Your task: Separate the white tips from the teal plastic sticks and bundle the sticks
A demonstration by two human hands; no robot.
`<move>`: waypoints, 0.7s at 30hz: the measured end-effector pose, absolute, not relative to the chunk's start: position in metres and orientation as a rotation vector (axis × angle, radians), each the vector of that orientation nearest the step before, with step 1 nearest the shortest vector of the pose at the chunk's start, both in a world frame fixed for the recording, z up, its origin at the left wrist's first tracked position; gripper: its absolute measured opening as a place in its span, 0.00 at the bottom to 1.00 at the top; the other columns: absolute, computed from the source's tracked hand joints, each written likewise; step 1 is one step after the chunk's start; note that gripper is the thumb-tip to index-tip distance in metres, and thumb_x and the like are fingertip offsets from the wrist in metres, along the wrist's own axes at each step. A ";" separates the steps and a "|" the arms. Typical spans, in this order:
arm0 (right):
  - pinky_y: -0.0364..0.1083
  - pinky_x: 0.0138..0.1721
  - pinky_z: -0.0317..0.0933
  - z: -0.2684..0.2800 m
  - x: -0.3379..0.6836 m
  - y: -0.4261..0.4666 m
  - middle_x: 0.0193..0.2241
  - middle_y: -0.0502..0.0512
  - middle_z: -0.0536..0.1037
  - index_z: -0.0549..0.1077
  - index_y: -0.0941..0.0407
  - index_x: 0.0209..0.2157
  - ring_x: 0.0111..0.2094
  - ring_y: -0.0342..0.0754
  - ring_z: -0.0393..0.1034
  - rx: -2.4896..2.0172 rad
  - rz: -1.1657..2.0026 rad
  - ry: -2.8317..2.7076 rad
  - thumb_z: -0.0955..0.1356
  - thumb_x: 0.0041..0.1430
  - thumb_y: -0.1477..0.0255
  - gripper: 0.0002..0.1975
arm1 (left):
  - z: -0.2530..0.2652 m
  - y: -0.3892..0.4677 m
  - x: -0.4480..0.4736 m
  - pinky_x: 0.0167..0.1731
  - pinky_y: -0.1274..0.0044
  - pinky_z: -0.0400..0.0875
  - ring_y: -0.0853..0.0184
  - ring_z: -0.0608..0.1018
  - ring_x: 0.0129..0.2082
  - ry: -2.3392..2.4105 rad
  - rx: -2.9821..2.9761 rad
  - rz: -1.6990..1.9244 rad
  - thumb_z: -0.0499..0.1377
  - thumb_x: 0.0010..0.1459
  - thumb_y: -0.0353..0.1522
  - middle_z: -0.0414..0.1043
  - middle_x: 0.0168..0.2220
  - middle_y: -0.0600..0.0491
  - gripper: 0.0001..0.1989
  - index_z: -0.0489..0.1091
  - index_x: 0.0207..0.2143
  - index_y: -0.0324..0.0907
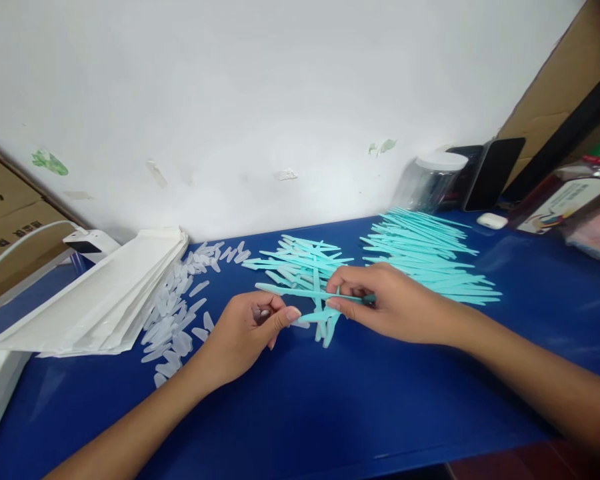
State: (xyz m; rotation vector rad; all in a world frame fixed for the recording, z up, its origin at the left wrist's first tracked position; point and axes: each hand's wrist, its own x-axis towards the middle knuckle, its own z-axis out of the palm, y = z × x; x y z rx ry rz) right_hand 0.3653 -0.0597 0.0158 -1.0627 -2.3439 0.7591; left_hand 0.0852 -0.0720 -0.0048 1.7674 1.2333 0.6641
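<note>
A person's R hand (387, 300), just in front of a loose heap of slim turquoise plastic sticks (300, 250) on a glossy blue table (260, 420), pinches a long, thin turquoise plastic stick w/ a pale frosted end (300, 292) btwn thumb & fingers, grip closed, pale end pointing L. The L hand (245, 337), in front & L of the heap, is curled, thumb tip near the fingers; a small pale bit shows inside, but can't tell what it is or if it's gripped. Scattered L of the heap: small frosted translucent plastic caps (183, 343); farther L, a stack of flat white sleeves (100, 300). R of the heap: a larger, neater spread of turquoise plastic sticks (425, 247). Behind & R of the heap: a clear plastic jar w/ white lid (430, 183).
</note>
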 end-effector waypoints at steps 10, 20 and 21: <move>0.44 0.25 0.50 0.005 0.344 -0.073 0.23 0.43 0.70 0.73 0.52 0.42 0.21 0.42 0.57 -1.075 0.829 -2.193 0.67 0.76 0.63 0.08 | -0.004 -0.077 0.102 0.23 0.78 0.58 0.72 0.66 0.19 1.336 1.629 0.790 0.67 0.63 0.49 0.65 0.15 0.57 0.27 0.67 0.19 0.41; 0.45 0.25 0.50 0.004 0.340 -0.076 0.23 0.44 0.70 0.73 0.51 0.42 0.21 0.42 0.56 -1.049 0.846 -2.158 0.66 0.77 0.62 0.10 | -0.001 -0.078 0.104 0.23 0.77 0.59 0.71 0.65 0.18 1.313 1.592 0.827 0.68 0.61 0.46 0.65 0.14 0.56 0.25 0.69 0.18 0.41; 0.45 0.25 0.50 0.004 0.340 -0.076 0.23 0.44 0.70 0.73 0.51 0.42 0.21 0.42 0.56 -1.051 0.850 -2.159 0.66 0.77 0.61 0.10 | -0.001 -0.078 0.104 0.23 0.77 0.59 0.71 0.65 0.18 1.313 1.597 0.821 0.68 0.61 0.46 0.65 0.14 0.56 0.26 0.68 0.18 0.41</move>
